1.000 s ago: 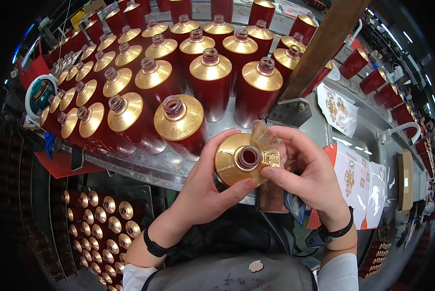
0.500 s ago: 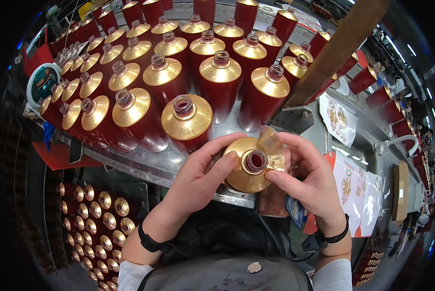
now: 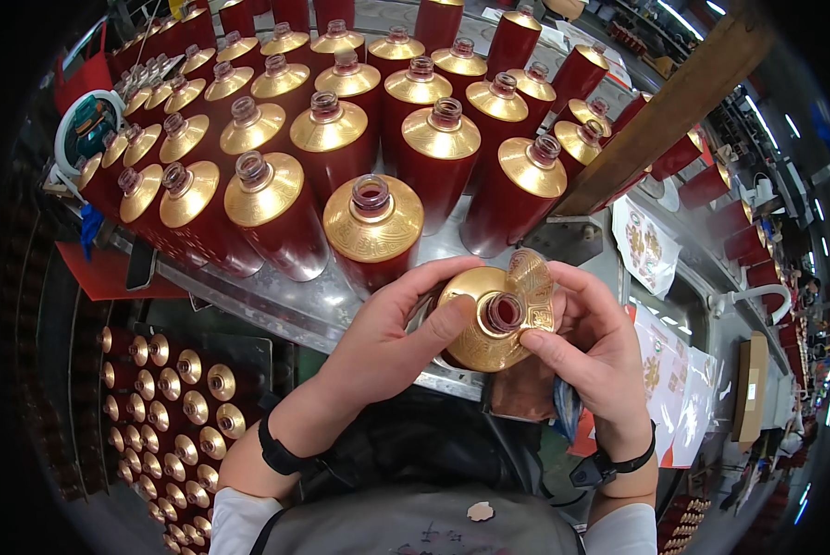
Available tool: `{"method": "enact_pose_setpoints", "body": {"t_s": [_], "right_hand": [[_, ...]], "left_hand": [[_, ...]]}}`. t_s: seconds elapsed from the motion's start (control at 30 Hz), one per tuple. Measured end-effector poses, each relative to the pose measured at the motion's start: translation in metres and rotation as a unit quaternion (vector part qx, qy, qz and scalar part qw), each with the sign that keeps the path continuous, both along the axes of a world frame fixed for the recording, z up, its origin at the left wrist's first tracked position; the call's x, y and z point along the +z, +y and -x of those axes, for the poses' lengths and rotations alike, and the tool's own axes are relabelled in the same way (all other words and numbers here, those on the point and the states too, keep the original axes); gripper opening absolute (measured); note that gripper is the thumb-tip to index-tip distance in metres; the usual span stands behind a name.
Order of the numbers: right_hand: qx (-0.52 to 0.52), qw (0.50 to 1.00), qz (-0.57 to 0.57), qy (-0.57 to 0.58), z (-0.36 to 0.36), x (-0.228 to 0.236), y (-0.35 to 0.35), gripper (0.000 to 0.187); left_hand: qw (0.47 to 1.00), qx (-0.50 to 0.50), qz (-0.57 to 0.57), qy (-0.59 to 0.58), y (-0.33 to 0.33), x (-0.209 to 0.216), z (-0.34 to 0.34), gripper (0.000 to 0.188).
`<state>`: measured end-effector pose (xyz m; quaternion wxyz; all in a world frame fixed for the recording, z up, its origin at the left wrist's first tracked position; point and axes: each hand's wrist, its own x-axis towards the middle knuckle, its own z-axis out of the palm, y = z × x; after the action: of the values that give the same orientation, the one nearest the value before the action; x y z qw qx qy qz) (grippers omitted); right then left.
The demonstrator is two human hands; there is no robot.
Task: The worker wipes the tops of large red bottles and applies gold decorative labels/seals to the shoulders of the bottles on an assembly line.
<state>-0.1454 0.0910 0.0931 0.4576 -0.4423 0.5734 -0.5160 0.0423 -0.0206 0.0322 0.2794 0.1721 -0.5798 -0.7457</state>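
A dark red bottle with a gold shoulder [image 3: 475, 348] is held in front of me, its open glass neck facing up toward me. My left hand [image 3: 401, 328] is closed on it, with the thumb lying on the gold shoulder. A thin gold patterned decal sheet [image 3: 530, 275] lies partly along the shoulder beside the neck, its far end standing up free. My right hand [image 3: 593, 338] pinches this sheet, with the thumb pressing its near edge at the shoulder. The bottle's lower body is hidden under the hands.
Rows of red bottles with gold shoulders [image 3: 373, 227] stand on the metal table [image 3: 290, 310]. More bottles [image 3: 188, 449] fill a lower area at left. A wooden post [image 3: 665, 116] rises at right. Printed sheets [image 3: 669, 370] lie by a sink with a white faucet [image 3: 757, 292].
The view has shifted slightly. Both hands keep their hold on the bottle and the decal sheet; the sheet's raised end stands a little more upright and the left thumb still lies on the shoulder.
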Motion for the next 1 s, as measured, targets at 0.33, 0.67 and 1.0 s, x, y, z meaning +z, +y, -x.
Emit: {"method": "enact_pose_setpoints", "body": {"t_s": [0.33,0.67,1.0], "right_hand": [[-0.01,1.0,0.004,0.009,-0.0024,-0.0025,0.0016,0.051],[-0.007,1.0,0.006,0.03,0.0003,-0.0022,0.0034,0.054],[-0.008,0.997,0.027,0.067,-0.0001,-0.0099,-0.0005,0.056]], "left_hand": [[0.999,-0.016,0.028,-0.008,-0.0002,-0.0035,-0.0019,0.05],[0.999,-0.004,0.036,0.002,0.0009,-0.0036,0.0017,0.046],[0.999,0.027,-0.028,0.005,0.0035,-0.0018,0.0061,0.037]]}}
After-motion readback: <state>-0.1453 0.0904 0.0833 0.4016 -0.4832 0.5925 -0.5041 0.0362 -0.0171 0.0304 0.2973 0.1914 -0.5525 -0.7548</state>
